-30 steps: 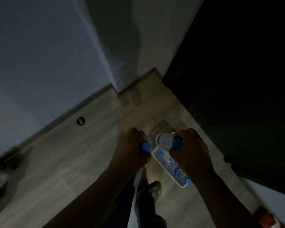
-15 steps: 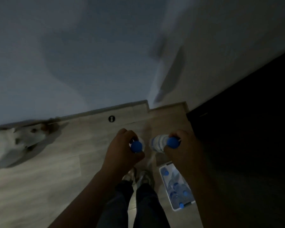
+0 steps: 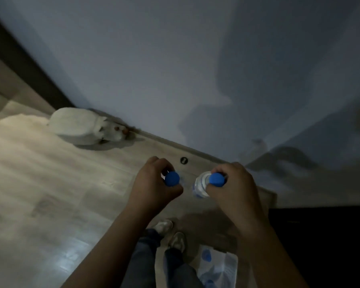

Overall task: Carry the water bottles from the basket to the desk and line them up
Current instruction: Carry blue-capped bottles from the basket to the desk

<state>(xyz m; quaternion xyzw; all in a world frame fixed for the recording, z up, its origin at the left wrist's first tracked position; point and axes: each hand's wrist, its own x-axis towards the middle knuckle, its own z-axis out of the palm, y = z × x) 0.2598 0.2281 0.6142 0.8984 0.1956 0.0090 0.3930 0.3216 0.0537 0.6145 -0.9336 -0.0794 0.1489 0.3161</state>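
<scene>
My left hand (image 3: 154,188) grips a water bottle by its neck; only the blue cap (image 3: 172,179) and a sliver of clear plastic show. A second clear bottle (image 3: 200,186) with a blue cap hangs from my right hand (image 3: 233,190), gripped at the neck. Both hands are held side by side over the floor in front of me. The white basket (image 3: 230,265) sits on the floor at the lower right behind my feet, with several blue-capped bottles lying in it. The desk is not in view.
A white cat (image 3: 81,126) lies on the wooden floor against the grey wall at the left. A small round black fitting (image 3: 184,160) is set in the floor near the skirting. Dark furniture (image 3: 324,246) fills the lower right. My shoes (image 3: 170,231) stand by the basket.
The view has swung left: the cat has come into full view and the basket has slid toward the bottom edge. Both hands still hold their bottles.
</scene>
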